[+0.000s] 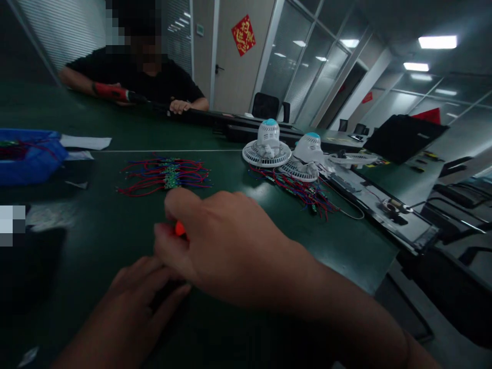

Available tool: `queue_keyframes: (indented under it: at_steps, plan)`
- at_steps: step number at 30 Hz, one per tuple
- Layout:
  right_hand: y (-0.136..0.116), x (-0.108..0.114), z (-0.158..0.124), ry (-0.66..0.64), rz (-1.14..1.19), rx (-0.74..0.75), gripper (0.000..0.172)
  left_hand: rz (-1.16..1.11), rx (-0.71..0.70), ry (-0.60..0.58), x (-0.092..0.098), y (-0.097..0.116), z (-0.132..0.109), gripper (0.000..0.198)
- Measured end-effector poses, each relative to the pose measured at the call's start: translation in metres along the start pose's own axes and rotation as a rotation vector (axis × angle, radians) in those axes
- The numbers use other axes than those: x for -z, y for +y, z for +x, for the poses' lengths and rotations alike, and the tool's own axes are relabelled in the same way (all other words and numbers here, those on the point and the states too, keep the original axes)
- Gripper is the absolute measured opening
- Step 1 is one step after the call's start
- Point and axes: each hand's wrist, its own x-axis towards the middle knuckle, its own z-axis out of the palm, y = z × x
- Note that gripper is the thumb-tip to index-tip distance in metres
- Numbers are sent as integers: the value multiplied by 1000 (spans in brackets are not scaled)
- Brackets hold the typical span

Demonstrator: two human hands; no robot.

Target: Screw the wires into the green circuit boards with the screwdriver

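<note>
My right hand (226,241) is closed around a small orange-red object (180,228), most of which its fingers hide. Just below and to the left, my left hand (142,292) lies low over the green table (100,241), its fingers bent towards the right hand's fingertips. Whatever the left fingers hold, if anything, is hidden. Beyond my hands lies a row of small green circuit boards (171,173) with red and blue wires spread to both sides. A second bundle of wired boards (295,189) rests farther right, in front of white round fan-like units (268,146).
A blue bin (31,166) with wires stands at the left, near white paper (86,142). Across the table a person (142,82) holds a red and black tool (113,93). A long panel (400,215) with electronics lies at the right edge.
</note>
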Motion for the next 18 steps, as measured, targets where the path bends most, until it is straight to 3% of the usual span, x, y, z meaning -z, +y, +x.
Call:
queue_keyframes:
  at_steps: [5, 9, 12, 18]
  plan:
    - [0, 0, 0, 80, 210, -44, 4, 63, 41, -123, 11, 15, 5, 17]
    - [-1, 0, -1, 106, 291, -104, 9, 62, 47, -148, 12, 16, 3, 18]
    - [-1, 0, -2, 119, 274, -69, 9, 63, 38, -135, 11, 15, 0, 17]
    - [-2, 1, -2, 6, 155, -8, 8, 66, 69, -169, 13, 21, 9, 17]
